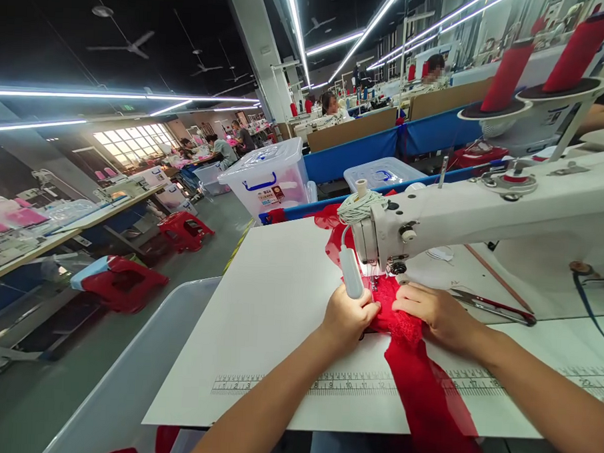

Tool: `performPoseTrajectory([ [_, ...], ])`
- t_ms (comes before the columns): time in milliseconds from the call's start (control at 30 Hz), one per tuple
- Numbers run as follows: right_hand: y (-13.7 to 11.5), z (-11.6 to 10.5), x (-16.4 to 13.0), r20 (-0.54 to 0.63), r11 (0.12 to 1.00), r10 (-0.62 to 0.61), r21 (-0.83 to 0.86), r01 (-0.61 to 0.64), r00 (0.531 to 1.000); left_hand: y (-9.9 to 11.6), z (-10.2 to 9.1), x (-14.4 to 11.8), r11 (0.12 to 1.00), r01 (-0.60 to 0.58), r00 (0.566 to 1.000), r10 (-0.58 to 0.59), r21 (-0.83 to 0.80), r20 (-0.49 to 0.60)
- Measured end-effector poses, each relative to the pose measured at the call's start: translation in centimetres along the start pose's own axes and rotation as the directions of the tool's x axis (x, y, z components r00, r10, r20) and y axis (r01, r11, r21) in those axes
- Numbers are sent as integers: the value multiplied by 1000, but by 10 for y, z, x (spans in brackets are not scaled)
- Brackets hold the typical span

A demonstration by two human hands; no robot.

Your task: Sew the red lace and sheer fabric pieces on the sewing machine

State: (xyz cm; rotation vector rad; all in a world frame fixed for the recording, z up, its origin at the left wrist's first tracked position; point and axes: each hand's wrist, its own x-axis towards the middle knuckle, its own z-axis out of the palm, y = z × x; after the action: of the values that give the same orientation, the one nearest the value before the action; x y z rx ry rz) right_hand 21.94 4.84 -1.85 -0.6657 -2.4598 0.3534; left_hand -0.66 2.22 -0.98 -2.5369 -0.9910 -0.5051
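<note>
Red lace fabric [406, 328] lies on the white bench [268, 305] under the presser foot [374, 283] of the sewing machine [457, 210], pinched leftward by the left hand [347, 315], rightward by the right hand [435, 316].

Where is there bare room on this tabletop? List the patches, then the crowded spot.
Widest: the white tabletop, from its left edge to the left hand, beyond the printed ruler. Smaller: past the right forearm, between scissors and ruler. Crowded: the needle end of the sewing machine, where left hand and right hand meet the red fabric.
</note>
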Motion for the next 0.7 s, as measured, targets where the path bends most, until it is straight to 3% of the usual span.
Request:
performPoseTrajectory([
  [367,2,2,2,-3,999,-29,-29,29,1000,9,-31,-3,993,48,967,-20,-107,253],
  [700,2,3,0,-5,996,-52,-76,51,999,11,-34,-3,997,67,962,-54,-40,268],
])
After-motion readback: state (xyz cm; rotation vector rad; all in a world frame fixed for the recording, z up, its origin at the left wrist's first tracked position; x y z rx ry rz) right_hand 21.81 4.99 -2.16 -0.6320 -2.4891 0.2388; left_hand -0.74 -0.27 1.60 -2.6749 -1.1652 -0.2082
